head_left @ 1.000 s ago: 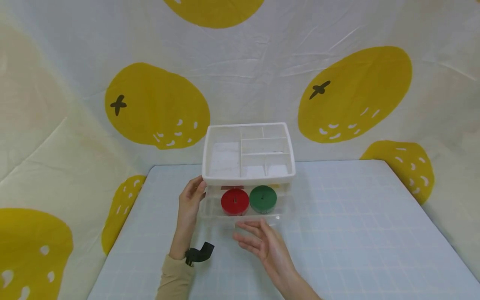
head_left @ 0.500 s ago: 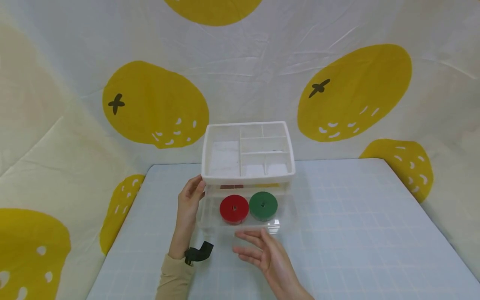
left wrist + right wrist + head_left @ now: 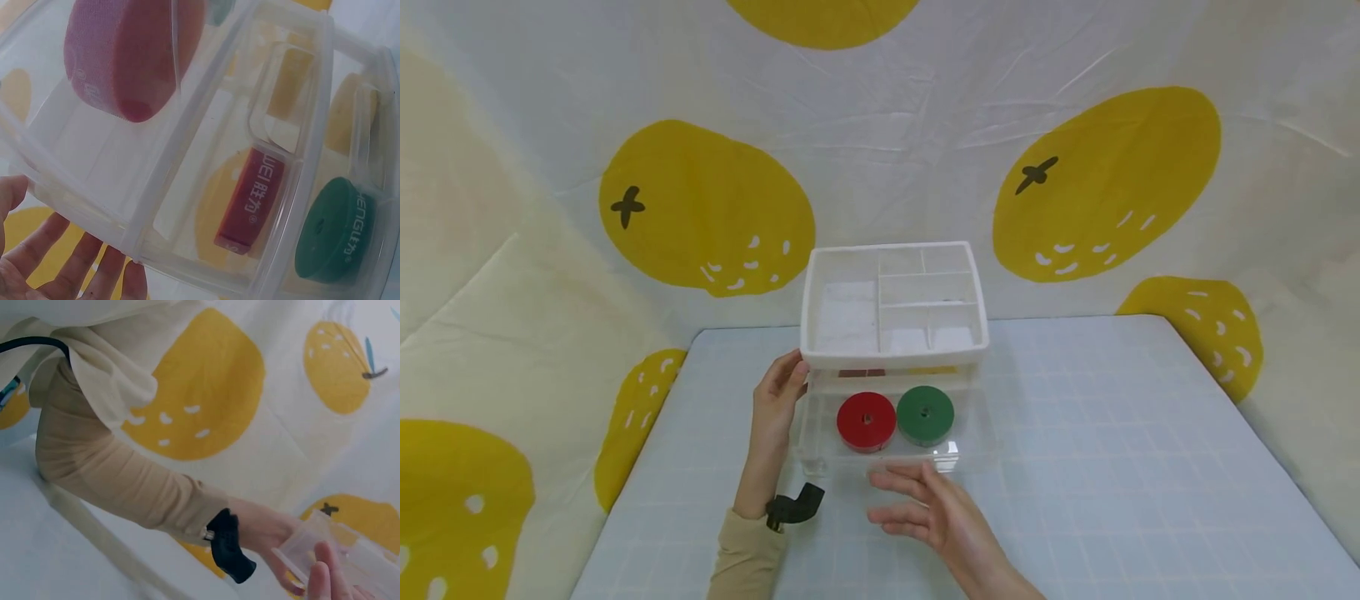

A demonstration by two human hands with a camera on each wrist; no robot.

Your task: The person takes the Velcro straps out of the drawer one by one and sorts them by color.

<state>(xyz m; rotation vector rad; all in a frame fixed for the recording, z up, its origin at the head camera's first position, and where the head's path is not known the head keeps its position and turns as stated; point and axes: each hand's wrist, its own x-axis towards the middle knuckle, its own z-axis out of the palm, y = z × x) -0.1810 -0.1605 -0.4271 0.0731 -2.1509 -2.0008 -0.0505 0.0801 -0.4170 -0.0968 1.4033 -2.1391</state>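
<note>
A clear drawer (image 3: 976, 423) sticks out toward me from under a white divided tray (image 3: 895, 362). In it a red roll of tape (image 3: 866, 422) and a green roll of tape (image 3: 926, 415) lie flat, side by side. My left hand (image 3: 777, 400) rests against the left side of the clear box, its fingers fairly straight along the wall in the left wrist view. My right hand (image 3: 946, 521) is at the drawer's front edge, fingers extended and slightly spread, fingertips right at the rim. The right wrist view shows its fingers (image 3: 331, 572) overlapping the clear plastic.
In the left wrist view, a red piece with white lettering (image 3: 250, 203), a yellow piece (image 3: 292, 81) and another green roll (image 3: 334, 231) show through the clear walls. A pale checked cloth (image 3: 1112, 450) covers the table; a lemon-patterned curtain (image 3: 910, 125) hangs behind.
The drawer has slid toward me with both rolls, mostly in the first half second. My right hand has moved back with it and its fingers now spread more. My left hand stays at the box.
</note>
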